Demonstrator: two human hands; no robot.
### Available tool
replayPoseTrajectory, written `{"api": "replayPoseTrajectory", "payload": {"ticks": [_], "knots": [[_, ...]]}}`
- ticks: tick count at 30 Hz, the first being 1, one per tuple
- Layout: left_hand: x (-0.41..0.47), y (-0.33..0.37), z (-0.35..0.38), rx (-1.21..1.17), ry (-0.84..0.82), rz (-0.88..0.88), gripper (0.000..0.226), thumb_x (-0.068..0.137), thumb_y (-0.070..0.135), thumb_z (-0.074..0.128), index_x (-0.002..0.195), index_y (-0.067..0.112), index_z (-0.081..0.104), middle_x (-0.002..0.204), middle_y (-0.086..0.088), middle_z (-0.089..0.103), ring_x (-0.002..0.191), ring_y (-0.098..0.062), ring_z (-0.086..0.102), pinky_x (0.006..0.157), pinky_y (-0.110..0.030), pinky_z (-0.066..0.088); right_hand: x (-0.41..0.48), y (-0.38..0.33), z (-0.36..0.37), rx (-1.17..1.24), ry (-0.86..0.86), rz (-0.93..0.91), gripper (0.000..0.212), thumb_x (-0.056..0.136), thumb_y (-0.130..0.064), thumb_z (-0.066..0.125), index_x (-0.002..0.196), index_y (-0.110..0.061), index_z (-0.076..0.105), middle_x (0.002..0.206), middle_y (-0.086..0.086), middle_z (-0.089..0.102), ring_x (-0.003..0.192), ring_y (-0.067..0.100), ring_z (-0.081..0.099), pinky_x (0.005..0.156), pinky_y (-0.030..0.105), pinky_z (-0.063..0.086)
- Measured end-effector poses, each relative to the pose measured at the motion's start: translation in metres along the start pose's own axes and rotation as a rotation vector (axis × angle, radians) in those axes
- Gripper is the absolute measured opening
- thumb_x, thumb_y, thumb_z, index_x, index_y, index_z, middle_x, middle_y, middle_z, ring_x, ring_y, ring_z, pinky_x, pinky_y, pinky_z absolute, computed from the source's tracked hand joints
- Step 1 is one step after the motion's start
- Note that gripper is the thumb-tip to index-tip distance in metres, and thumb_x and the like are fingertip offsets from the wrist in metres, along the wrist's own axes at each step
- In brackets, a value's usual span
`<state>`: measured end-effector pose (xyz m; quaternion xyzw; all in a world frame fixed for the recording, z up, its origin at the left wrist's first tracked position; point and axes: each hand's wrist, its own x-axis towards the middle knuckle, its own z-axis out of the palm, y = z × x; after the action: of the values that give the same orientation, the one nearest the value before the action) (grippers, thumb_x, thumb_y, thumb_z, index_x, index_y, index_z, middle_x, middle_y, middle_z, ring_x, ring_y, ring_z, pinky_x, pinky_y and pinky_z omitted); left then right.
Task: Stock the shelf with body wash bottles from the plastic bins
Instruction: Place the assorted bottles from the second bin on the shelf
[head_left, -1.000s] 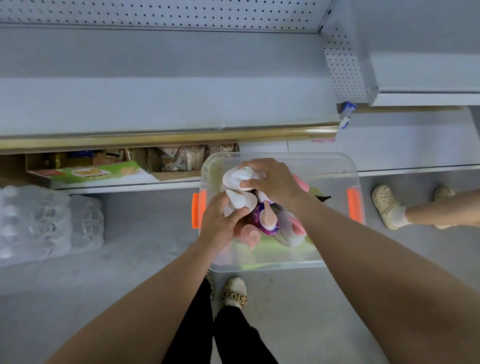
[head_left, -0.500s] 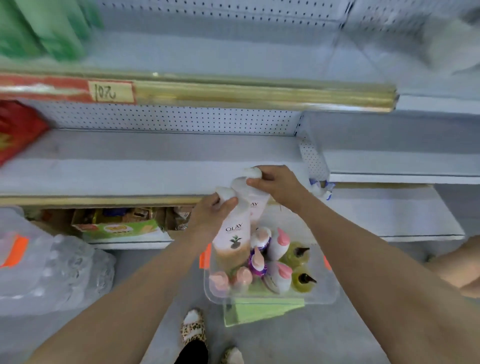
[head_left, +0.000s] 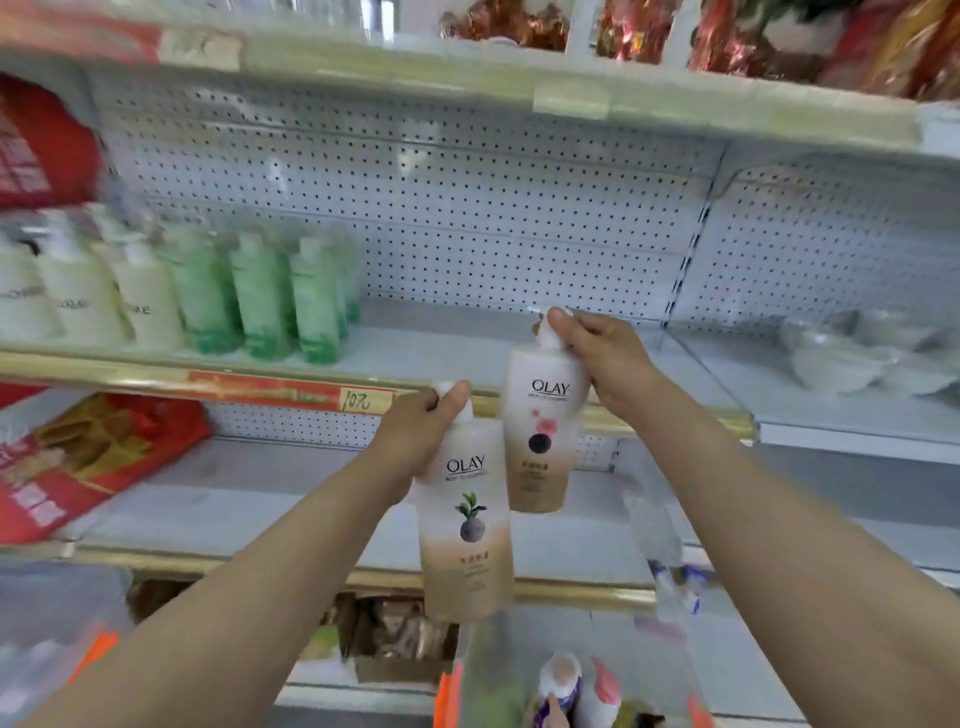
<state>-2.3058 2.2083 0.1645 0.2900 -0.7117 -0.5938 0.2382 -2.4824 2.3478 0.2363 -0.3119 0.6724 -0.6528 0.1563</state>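
Both grips clamped on caps: left hand (head_left: 415, 431) on leaf-label bottle (head_left: 467, 530), right hand (head_left: 597, 358) on rose-label bottle (head_left: 540, 431); bottles hang upright below; right one nearer the shelf (head_left: 441, 340).

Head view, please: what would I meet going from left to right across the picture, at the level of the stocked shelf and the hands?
cream bottles → green bottles → left hand → leaf-label Olay bottle → flower-label Olay bottle → right hand → blurred clear packs
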Motion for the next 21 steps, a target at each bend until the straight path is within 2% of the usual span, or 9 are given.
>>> {"api": "replayPoseTrajectory", "payload": {"ticks": [2, 5, 8, 10, 12, 16, 17, 19, 21], "knots": [[0.008, 0.01, -0.018, -0.007, -0.027, 0.02, 0.06, 0.09, 0.056, 0.057, 0.09, -0.004, 0.064, 0.087, -0.008, 0.067, 0.076, -0.024, 0.062, 0.069, -0.033, 0.045, 0.015, -0.024, 0.013, -0.001, 0.001, -0.053, 0.029, 0.089, -0.033, 0.073, 0.1, -0.007, 0.077, 0.103, 0.01, 0.076, 0.085, 0.017, 0.068, 0.081, 0.033, 0.054], [0.022, 0.018, -0.049, -0.013, -0.049, 0.041, 0.065, 0.081, 0.064, 0.059, 0.083, 0.0, 0.057, 0.08, -0.007, 0.056, 0.072, -0.019, 0.052, 0.068, -0.033, 0.037, 0.041, -0.053, 0.037, 0.0, -0.003, -0.116, 0.033, 0.089, -0.037, 0.072, 0.103, -0.007, 0.076, 0.101, 0.004, 0.076, 0.084, 0.016, 0.067, 0.077, 0.032, 0.052], [0.034, 0.023, -0.08, 0.015, -0.055, 0.102, 0.053, 0.086, 0.06, 0.06, 0.075, 0.01, 0.044, 0.075, -0.007, 0.04, 0.07, -0.018, 0.039, 0.067, -0.032, 0.027, 0.068, -0.07, 0.065, -0.021, 0.004, -0.169, 0.037, 0.089, -0.039, 0.072, 0.103, -0.005, 0.075, 0.099, 0.009, 0.074, 0.083, 0.019, 0.063, 0.072, 0.034, 0.049], [0.042, 0.023, -0.098, 0.034, -0.053, 0.12, 0.048, 0.089, 0.055, 0.06, 0.074, 0.014, 0.039, 0.073, -0.005, 0.034, 0.069, -0.017, 0.034, 0.063, -0.031, 0.023, 0.084, -0.075, 0.086, -0.032, 0.009, -0.184, 0.036, 0.089, -0.039, 0.072, 0.101, -0.005, 0.075, 0.107, 0.015, 0.074, 0.084, 0.019, 0.065, 0.076, 0.037, 0.053], [0.05, 0.019, -0.116, 0.053, -0.05, 0.129, 0.047, 0.09, 0.052, 0.061, 0.072, 0.015, 0.038, 0.072, -0.004, 0.034, 0.069, -0.017, 0.033, 0.061, -0.031, 0.021, 0.099, -0.073, 0.107, -0.045, 0.007, -0.19, 0.033, 0.089, -0.038, 0.072, 0.099, -0.007, 0.076, 0.109, 0.014, 0.074, 0.084, 0.018, 0.067, 0.075, 0.034, 0.054], [0.064, 0.018, -0.151, 0.078, -0.083, 0.123, 0.065, 0.069, 0.074, 0.059, 0.076, 0.01, 0.051, 0.075, -0.005, 0.045, 0.07, -0.016, 0.042, 0.068, -0.033, 0.031, 0.118, -0.068, 0.146, -0.04, -0.005, -0.178, 0.027, 0.091, -0.033, 0.07, 0.103, -0.01, 0.077, 0.097, 0.003, 0.076, 0.079, 0.012, 0.069, 0.069, 0.027, 0.056], [0.066, 0.018, -0.158, 0.079, -0.085, 0.114, 0.063, 0.069, 0.075, 0.058, 0.076, 0.012, 0.051, 0.075, -0.005, 0.046, 0.069, -0.016, 0.043, 0.068, -0.033, 0.032, 0.122, -0.066, 0.154, -0.043, -0.015, -0.177, 0.026, 0.092, -0.032, 0.069, 0.105, -0.01, 0.076, 0.094, 0.0, 0.075, 0.076, 0.009, 0.068, 0.066, 0.024, 0.054], [0.072, 0.015, -0.17, 0.067, -0.089, 0.115, 0.051, 0.083, 0.063, 0.06, 0.072, 0.016, 0.045, 0.07, -0.003, 0.044, 0.066, -0.017, 0.042, 0.065, -0.031, 0.031, 0.128, -0.06, 0.171, -0.048, -0.032, -0.174, 0.025, 0.094, -0.029, 0.067, 0.108, -0.01, 0.075, 0.091, -0.002, 0.073, 0.074, 0.007, 0.066, 0.065, 0.019, 0.052], [0.076, 0.012, -0.179, 0.071, -0.081, 0.128, 0.046, 0.091, 0.051, 0.059, 0.067, 0.016, 0.043, 0.065, 0.0, 0.045, 0.062, -0.016, 0.042, 0.061, -0.029, 0.03, 0.133, -0.053, 0.186, -0.043, -0.038, -0.161, 0.022, 0.094, -0.028, 0.067, 0.108, -0.013, 0.075, 0.095, 0.0, 0.072, 0.08, 0.009, 0.065, 0.07, 0.021, 0.052]]}}
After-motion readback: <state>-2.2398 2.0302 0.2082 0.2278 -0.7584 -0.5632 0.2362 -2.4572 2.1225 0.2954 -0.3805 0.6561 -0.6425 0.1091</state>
